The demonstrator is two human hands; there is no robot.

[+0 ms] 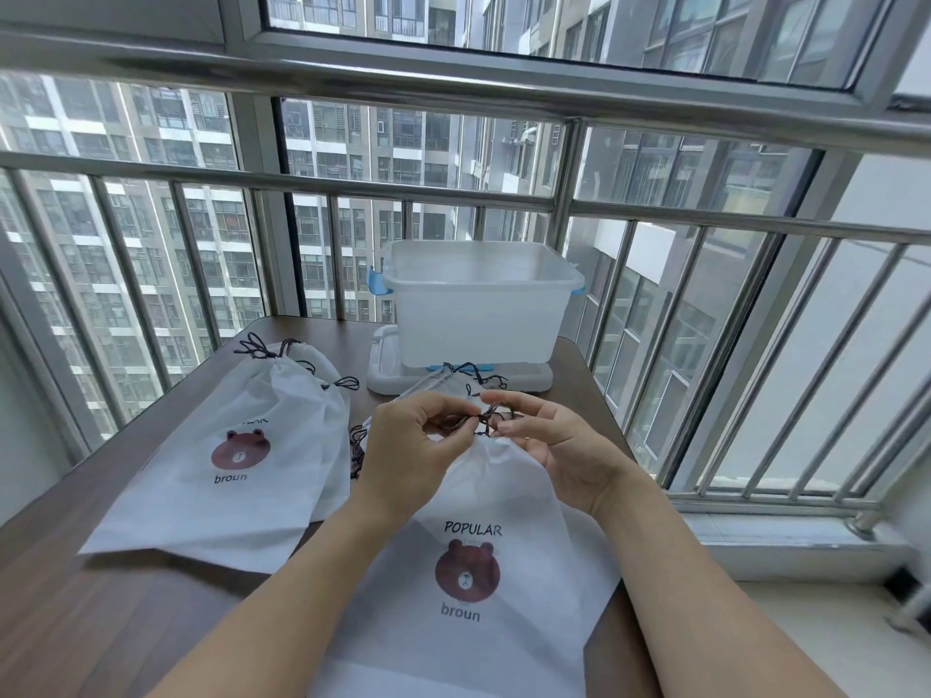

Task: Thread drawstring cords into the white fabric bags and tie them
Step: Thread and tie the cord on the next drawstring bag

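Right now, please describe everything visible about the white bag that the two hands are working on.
The white bag looks like thin non-woven fabric. It lies flat on the brown table, gathered mouth away from the person. Its print shows POPULAR, a brown bear face and broun. A dark cord comes out at the mouth; the left hand and the right hand pinch it there. Both forearms lie over the bag.

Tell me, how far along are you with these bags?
Done: the stack of bags on the left, cords knotted at their gathered mouths. In hand: left hand and right hand pinch the dark cord at the front bag. Any left: cannot tell.
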